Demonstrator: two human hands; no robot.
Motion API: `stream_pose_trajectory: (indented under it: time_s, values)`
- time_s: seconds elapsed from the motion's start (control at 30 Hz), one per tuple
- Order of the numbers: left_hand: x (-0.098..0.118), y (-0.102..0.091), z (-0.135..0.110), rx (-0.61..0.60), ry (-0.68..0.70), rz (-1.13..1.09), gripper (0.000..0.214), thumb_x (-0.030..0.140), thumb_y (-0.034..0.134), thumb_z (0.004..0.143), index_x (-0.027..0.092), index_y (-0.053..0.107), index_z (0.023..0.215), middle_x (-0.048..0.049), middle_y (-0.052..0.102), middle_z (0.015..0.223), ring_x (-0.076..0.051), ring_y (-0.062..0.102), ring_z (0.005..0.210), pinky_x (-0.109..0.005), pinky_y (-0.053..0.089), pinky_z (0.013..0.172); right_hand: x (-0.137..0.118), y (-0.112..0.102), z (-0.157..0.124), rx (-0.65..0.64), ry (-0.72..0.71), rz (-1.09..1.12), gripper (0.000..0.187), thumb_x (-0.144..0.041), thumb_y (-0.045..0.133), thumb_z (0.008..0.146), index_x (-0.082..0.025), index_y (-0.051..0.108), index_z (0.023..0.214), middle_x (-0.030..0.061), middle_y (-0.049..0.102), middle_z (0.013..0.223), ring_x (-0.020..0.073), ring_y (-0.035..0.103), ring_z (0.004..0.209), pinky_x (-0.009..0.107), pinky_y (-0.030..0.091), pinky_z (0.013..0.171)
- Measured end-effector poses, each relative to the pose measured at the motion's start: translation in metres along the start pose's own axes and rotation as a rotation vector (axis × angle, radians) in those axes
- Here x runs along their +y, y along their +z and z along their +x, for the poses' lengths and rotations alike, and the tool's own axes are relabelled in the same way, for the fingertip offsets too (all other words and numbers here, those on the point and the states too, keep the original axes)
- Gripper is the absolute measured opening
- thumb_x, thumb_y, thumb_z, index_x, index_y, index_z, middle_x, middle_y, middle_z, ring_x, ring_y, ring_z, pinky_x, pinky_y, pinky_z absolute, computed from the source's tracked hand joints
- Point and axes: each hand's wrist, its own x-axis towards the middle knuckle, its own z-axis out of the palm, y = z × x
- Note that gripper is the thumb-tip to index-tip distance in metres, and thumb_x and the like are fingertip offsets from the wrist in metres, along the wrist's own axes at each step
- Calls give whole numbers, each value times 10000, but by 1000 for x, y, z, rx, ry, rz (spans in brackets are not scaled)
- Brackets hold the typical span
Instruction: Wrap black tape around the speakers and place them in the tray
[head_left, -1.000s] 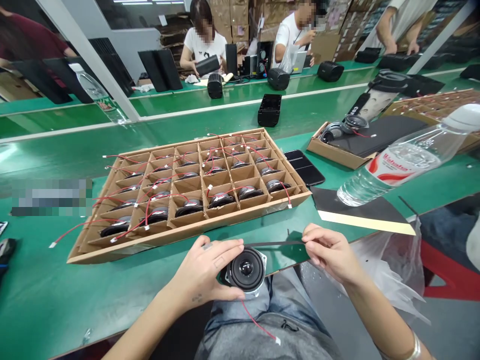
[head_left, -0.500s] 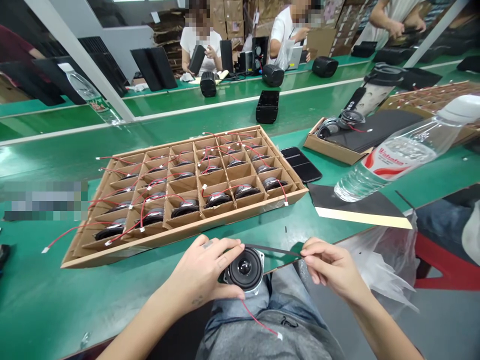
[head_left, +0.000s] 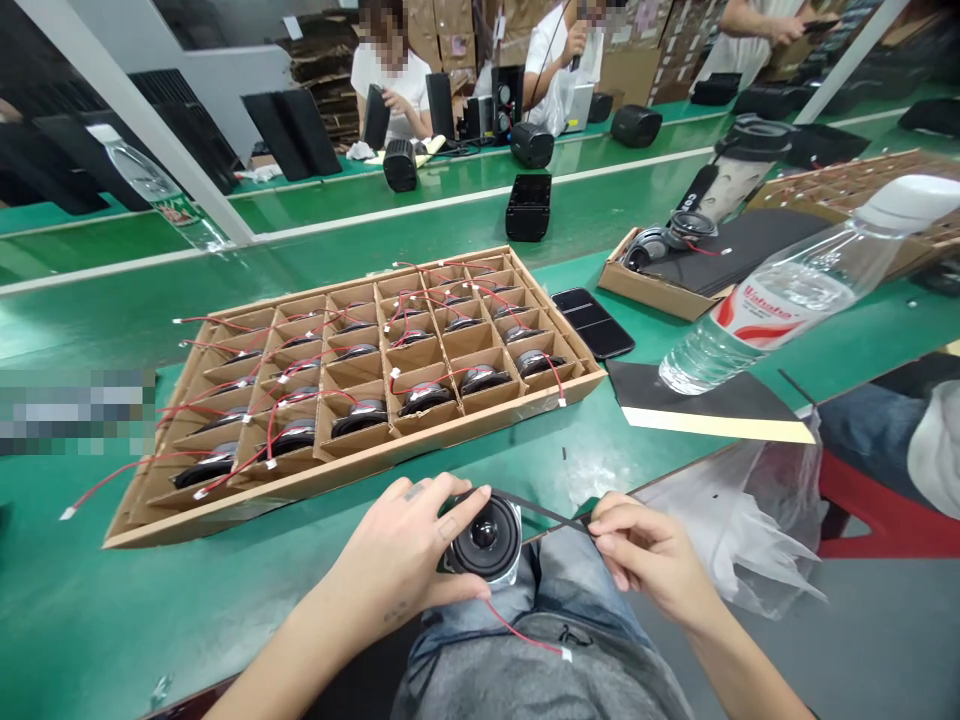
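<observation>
My left hand (head_left: 409, 550) grips a small round black speaker (head_left: 484, 537) at the table's near edge, over my lap. A red wire (head_left: 525, 637) with a white plug hangs from the speaker onto my grey trousers. My right hand (head_left: 645, 560) pinches the end of a thin black strip (head_left: 544, 512) that runs from the speaker's upper rim to my fingers. Beyond my hands lies a cardboard tray (head_left: 352, 465) divided into cells, most holding black speakers with red wires.
A water bottle (head_left: 787, 295) lies on a black sheet (head_left: 712, 410) at right, above a clear plastic bag (head_left: 757, 500). A phone (head_left: 592, 322) and a shallow box of parts (head_left: 660, 285) sit behind. Black speaker cases (head_left: 529, 205) ride the green belt; other people work across it.
My right hand has moved left toward the speaker, so the black strip between my hands is shorter and slanted. The view has dipped slightly.
</observation>
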Motion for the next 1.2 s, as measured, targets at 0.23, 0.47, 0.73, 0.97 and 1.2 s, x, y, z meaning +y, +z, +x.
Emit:
stream_pose_trajectory:
  time_s: [0.23,0.47,0.73,0.97,1.2]
  values:
    - [3,-7,6,-61,-5,44,753,534,687,627,236,429,1268,-81,563,1082,-198,573,787,-331,426,700,2,11,-12,-21,-12,-5,112,-172,652,766,-258,710,810,-6,512,734,25,500,387,114,388,322]
    - [7,-17,12,-222,-4,121,681,572,585,708,328,364,1304,-72,544,1044,-185,571,747,-321,416,697,4,22,-23,-47,-10,-60,125,-165,637,771,-248,715,822,5,505,723,46,484,443,141,450,367]
    - [17,-18,14,-224,-10,242,693,580,589,698,369,344,1311,-77,541,962,-177,552,661,-308,391,647,4,40,-29,-58,-38,-186,74,-208,631,782,-215,704,792,17,534,707,60,475,438,169,408,364]
    - [35,-15,8,-186,-44,343,639,550,555,751,409,302,1321,-63,547,856,-188,555,629,-298,339,587,-1,41,-22,-47,-153,-340,71,-204,631,778,-211,701,785,17,543,664,108,490,540,219,390,469]
    - [48,-6,14,-104,-272,382,841,718,449,693,224,303,1358,-53,536,685,-195,526,531,-368,367,616,-27,38,19,-41,-188,-448,83,-226,623,784,-195,698,799,11,504,699,91,457,537,203,350,454]
